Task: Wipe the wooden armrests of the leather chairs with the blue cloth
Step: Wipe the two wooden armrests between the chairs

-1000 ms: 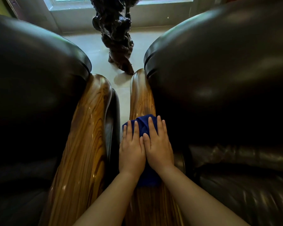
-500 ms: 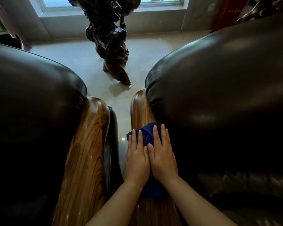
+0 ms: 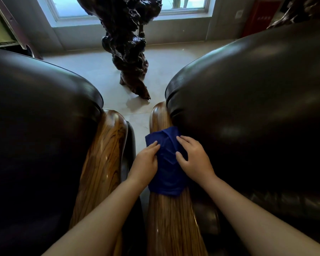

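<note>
A blue cloth (image 3: 167, 167) is draped over the glossy wooden armrest (image 3: 172, 218) of the right leather chair (image 3: 257, 108), close to where the backrest begins. My left hand (image 3: 146, 163) grips the cloth's left edge at the armrest's outer side. My right hand (image 3: 194, 159) holds its right side, fingers curled on the fabric. The left leather chair (image 3: 35, 126) has its own wooden armrest (image 3: 103, 163), bare and shiny, a narrow gap away.
A dark gnarled wood sculpture (image 3: 127, 43) stands on the pale tile floor (image 3: 103, 74) beyond the chairs, below a window (image 3: 183, 4). A red cabinet (image 3: 259, 17) is at the far right wall.
My hands were flat side by side on top of the cloth; now they have parted and grip its two sides. The view has tilted up, showing more floor and window.
</note>
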Demonstrator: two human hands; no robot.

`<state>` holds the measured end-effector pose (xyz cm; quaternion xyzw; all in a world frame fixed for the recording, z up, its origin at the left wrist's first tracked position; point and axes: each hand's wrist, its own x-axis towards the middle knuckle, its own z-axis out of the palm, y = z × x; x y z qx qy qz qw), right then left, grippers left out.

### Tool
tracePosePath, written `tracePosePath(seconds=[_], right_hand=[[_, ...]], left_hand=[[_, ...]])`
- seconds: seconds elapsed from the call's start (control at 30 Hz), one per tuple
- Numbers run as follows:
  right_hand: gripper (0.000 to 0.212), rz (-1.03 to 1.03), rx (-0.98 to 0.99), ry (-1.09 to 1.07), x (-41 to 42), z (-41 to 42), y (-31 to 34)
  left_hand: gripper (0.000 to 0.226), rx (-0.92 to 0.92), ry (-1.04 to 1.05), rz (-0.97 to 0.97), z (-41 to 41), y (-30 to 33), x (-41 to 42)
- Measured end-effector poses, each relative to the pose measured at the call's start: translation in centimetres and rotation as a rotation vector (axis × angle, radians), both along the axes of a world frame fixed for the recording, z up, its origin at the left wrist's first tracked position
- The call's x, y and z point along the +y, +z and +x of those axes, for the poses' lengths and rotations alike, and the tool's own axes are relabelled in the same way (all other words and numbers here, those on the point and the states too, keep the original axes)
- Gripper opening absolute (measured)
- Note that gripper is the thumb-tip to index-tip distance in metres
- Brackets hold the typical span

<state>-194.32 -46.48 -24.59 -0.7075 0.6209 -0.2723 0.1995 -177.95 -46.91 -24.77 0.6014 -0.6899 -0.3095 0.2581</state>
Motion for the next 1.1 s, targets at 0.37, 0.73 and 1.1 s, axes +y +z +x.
tracePosePath(seconds=[0.37,0.73,1.1], right_hand=[[0.047,0.176,-0.004,0.026,-1.7,-0.5,1.5],[0.015,0.339,0.009,0.095,4.4,-0.3,5.6],[0.016,0.262,-0.087,0.093,11.6,-2.8,18.3]], left_hand=[[0.029,-0.117,0.149,-0.082,-0.2,0.4,-1.0],[0.026,-0.212,-0.101,0.176,1.3,4.6,4.1],[0.019,-0.042,-0.113,0.129,0.5,16.6,11.9]])
